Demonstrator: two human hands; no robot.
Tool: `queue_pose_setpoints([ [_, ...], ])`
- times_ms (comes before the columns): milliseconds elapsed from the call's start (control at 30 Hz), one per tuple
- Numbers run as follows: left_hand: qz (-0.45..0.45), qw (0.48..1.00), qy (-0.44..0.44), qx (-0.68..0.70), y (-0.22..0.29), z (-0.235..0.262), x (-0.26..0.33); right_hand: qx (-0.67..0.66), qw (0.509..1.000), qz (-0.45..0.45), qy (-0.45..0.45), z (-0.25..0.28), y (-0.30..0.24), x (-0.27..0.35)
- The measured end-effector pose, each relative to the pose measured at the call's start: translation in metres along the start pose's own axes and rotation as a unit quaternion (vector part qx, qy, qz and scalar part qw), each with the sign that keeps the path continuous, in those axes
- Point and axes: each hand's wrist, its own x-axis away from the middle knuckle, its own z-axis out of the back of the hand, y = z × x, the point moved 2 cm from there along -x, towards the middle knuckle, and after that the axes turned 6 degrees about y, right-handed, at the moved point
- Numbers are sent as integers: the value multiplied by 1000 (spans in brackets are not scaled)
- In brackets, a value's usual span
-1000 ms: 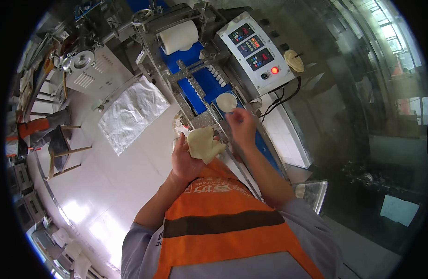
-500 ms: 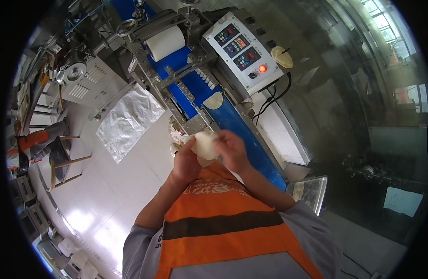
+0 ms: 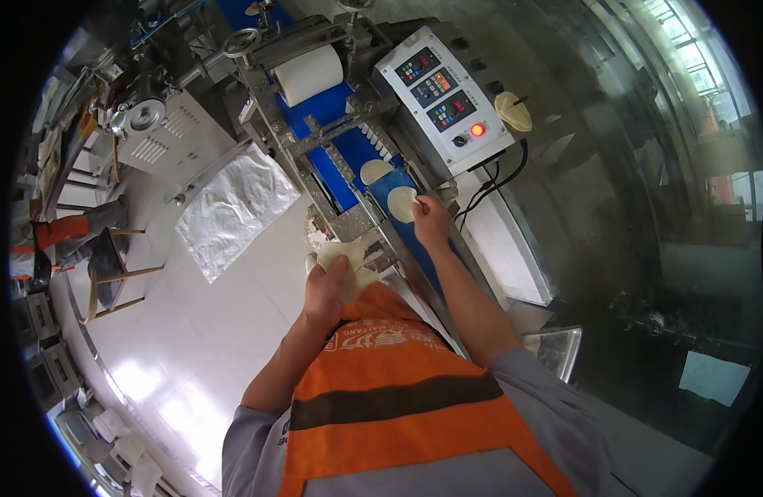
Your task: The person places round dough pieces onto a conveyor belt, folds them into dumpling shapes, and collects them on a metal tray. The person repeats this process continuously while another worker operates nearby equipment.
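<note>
Collecting dough rounds off the blue belt: right hand pinches one round, left hand grips the stack; next likely needs a clean lift.

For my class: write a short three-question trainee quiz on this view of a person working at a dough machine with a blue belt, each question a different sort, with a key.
1. True or false: the left hand holds a stack of dough rounds.
2. Multiple choice: the right hand touches a) the control panel, b) a dough round on the blue belt, c) the white roller.
3. Fill in: a second loose round lies on the belt, farther from the person, toward the white ______.

Key
1. True.
2. b: the fingers meet the dough round on the blue belt; the control panel is untouched.
3. roller.
</note>
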Motion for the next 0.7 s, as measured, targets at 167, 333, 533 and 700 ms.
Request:
queue_pose_setpoints([
  [167,-39,995,-59,-63,4,-14,4,-1,999,34,5,-19,-8,-15],
  [333,-94,971,-58,-212,9,-23,11,37,985,83,145,-14,-45,-7],
  [533,-297,826,-9,-480,15,-27,20,-260,910,-43,-321,36,-110,70],
  [700,-266,824,37,-499,17,-39,19,-292,904,-61,-307,68,-126,95],
])
